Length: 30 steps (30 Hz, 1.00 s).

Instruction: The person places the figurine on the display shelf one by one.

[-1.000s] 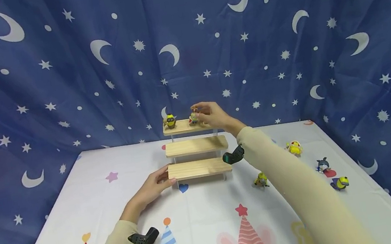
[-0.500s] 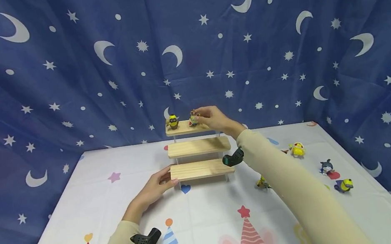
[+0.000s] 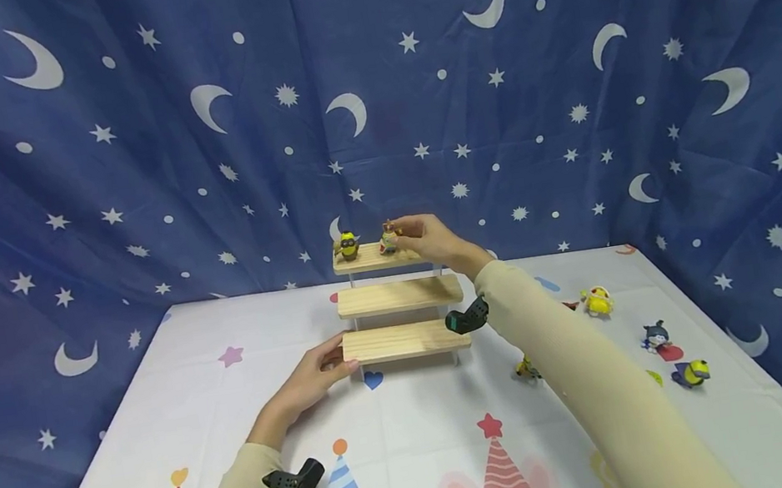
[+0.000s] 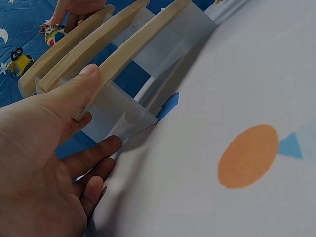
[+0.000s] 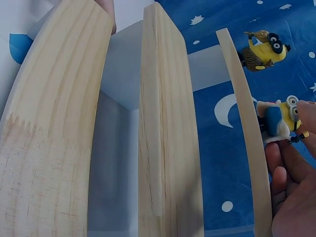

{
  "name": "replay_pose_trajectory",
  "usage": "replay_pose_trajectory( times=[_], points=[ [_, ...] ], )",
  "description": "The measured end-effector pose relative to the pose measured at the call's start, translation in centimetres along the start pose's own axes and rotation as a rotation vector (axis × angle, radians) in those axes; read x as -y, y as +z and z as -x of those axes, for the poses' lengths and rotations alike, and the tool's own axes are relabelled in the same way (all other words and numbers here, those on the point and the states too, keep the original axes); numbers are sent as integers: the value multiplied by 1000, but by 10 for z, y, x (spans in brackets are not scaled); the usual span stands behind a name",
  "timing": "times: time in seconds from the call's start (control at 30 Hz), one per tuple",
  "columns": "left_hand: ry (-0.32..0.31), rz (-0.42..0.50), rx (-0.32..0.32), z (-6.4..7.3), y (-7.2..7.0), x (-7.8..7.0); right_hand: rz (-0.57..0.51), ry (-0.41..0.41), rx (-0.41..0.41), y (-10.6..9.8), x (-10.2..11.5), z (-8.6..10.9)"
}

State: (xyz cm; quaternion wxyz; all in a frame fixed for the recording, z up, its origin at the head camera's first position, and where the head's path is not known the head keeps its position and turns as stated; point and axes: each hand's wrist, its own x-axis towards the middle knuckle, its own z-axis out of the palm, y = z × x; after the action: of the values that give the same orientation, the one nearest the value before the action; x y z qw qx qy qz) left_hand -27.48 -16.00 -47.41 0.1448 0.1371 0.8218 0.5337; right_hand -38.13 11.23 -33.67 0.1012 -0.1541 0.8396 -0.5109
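A three-tier wooden display shelf (image 3: 399, 297) with clear side panels stands at the back of the table. My left hand (image 3: 308, 376) grips the left end of its lowest tier; in the left wrist view the thumb lies on the board and the fingers are below by the clear panel. On the top tier, my right hand (image 3: 433, 239) holds a minion figurine (image 5: 281, 118) with a crown, a blue front and a white-trimmed robe. The figurine stands upright at the board. To its left is another minion figurine (image 5: 265, 52) in a brown furry outfit, untouched.
Several figurines lie right of the shelf: a yellow one (image 3: 598, 302), a dark-haired one (image 3: 655, 337), a minion in purple (image 3: 691, 374) and one (image 3: 527, 368) partly behind my right sleeve. A blue moon-and-star curtain (image 3: 371, 112) hangs behind the white printed tablecloth (image 3: 403, 428).
The head view has shifted slightly. Both hands keep their places, the left at the lowest tier and the right at the crowned minion figurine, which seems slightly lower against the top tier.
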Motion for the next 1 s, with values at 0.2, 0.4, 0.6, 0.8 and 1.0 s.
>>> replay_pose_trajectory(
  times=[0.2, 0.4, 0.6, 0.8, 1.0],
  points=[
    [-17, -7, -10, 2, 3, 1, -8, 7, -22, 1, -1, 4],
    [-22, -8, -9, 4, 3, -1, -16, 1, -30, 2, -2, 6],
    [-23, -23, -5, 4, 2, -2, -41, -5, -38, -1, 0, 7],
    [-12, -21, 0, 4, 3, -3, -85, -27, -36, -9, -1, 9],
    [-15, -10, -6, 3, 1, -3, -84, -44, -47, -22, 0, 13]
  ],
)
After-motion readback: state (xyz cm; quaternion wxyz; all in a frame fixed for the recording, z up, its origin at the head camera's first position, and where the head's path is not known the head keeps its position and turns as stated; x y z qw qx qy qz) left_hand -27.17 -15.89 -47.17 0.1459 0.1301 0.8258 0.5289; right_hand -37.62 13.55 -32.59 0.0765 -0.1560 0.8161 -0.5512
